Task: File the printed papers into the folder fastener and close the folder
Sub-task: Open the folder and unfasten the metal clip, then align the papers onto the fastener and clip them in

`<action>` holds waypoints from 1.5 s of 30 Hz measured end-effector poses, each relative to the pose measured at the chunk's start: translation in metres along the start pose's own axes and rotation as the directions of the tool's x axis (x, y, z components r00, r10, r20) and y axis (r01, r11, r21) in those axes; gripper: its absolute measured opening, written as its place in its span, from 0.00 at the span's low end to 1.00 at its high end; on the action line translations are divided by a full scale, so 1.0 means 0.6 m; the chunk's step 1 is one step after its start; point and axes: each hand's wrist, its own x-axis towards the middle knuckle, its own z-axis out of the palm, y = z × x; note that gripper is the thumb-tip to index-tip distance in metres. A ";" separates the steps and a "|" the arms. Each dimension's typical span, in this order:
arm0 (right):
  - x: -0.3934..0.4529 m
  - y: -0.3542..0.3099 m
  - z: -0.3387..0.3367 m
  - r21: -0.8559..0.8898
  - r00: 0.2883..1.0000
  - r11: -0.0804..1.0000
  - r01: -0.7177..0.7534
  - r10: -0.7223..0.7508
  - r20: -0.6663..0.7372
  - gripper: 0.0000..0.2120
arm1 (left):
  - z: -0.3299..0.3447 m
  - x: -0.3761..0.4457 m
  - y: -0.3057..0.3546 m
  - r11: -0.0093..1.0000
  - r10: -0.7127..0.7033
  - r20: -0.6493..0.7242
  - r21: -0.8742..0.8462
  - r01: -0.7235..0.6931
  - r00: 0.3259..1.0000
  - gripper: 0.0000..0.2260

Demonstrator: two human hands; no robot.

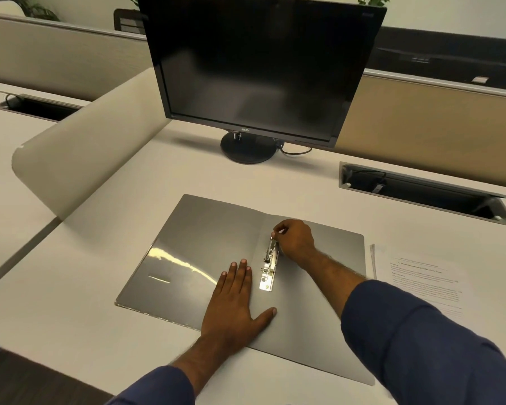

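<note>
A grey folder (pixel 205 247) lies open and flat on the white desk. Its metal fastener (pixel 268 268) runs along the spine, on the right-hand half. My right hand (pixel 294 239) pinches the far end of the fastener's lever between thumb and fingers, and the lever looks slightly raised. My left hand (pixel 235 299) rests flat, fingers spread, on the folder just left of the fastener, pressing it down. A stack of printed papers (pixel 418 279) lies on the desk to the right of the folder, apart from it.
A black monitor (pixel 260 68) on a round stand (pixel 248 149) is behind the folder. An open cable hatch (pixel 421 191) sits at the back right, another (pixel 32 106) at the far left. A curved beige divider panel (pixel 91 159) rises at the left.
</note>
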 end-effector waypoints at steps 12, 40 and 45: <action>-0.047 0.050 -0.021 -0.052 0.983 0.990 0.133 -0.139 -0.119 0.15 | 0.000 -0.001 -0.001 0.999 0.009 -0.006 0.033 -0.009 1.000 0.45; -0.224 0.271 -0.163 -0.396 0.948 0.915 0.074 -0.188 -0.259 0.35 | -0.037 0.011 0.179 0.949 0.158 -0.329 -0.211 -0.236 0.931 0.24; -0.238 0.307 -0.203 -0.387 0.944 0.922 -0.005 -0.124 -0.307 0.35 | -0.020 0.023 0.230 0.947 0.215 -0.214 -0.192 -0.257 0.953 0.25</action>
